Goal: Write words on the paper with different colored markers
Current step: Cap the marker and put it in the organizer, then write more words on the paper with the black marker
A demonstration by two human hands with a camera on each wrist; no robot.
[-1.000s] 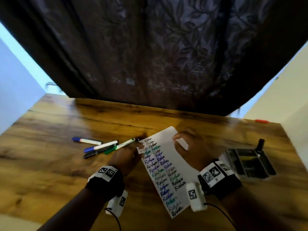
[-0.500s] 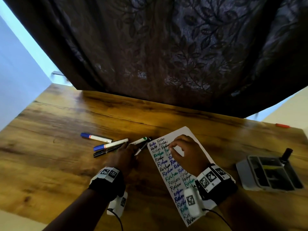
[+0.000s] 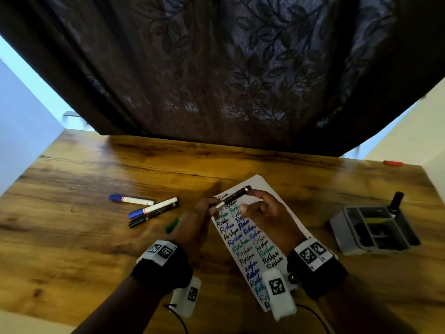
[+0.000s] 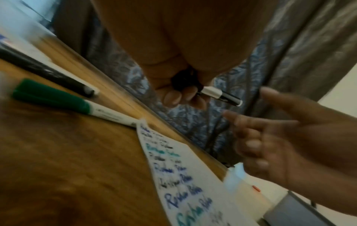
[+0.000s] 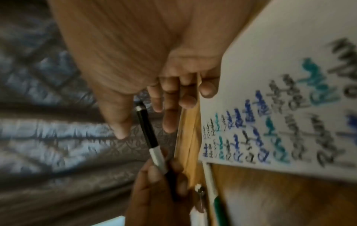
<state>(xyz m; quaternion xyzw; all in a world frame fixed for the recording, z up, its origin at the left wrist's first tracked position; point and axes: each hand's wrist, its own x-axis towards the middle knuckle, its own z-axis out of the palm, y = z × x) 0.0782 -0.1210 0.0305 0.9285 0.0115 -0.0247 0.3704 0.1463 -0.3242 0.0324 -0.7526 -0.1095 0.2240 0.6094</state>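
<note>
A white paper (image 3: 243, 244) covered with words in black, blue and green lies on the wooden table (image 3: 96, 249). My left hand (image 3: 212, 204) grips a black marker (image 3: 234, 196) by its lower end and holds it slanted above the paper's top. In the left wrist view the black marker (image 4: 222, 96) sticks out from the curled left fingers (image 4: 173, 97). My right hand (image 3: 252, 201) hovers at the marker's far end with thumb and fingers spread; in the right wrist view they (image 5: 119, 131) flank the marker (image 5: 146, 130) without clearly touching it. A green marker (image 3: 172, 225) lies beside my left hand.
Two blue-capped markers (image 3: 131, 199) (image 3: 153, 208) and a black one (image 3: 149, 215) lie left of the paper. A grey compartment tray (image 3: 375, 229) with a dark bottle (image 3: 396, 203) stands at the right. A dark curtain (image 3: 216, 80) hangs behind the table.
My left hand has lifted the black marker off the table and brought it over the paper. My right hand has risen from the paper toward the marker's end.
</note>
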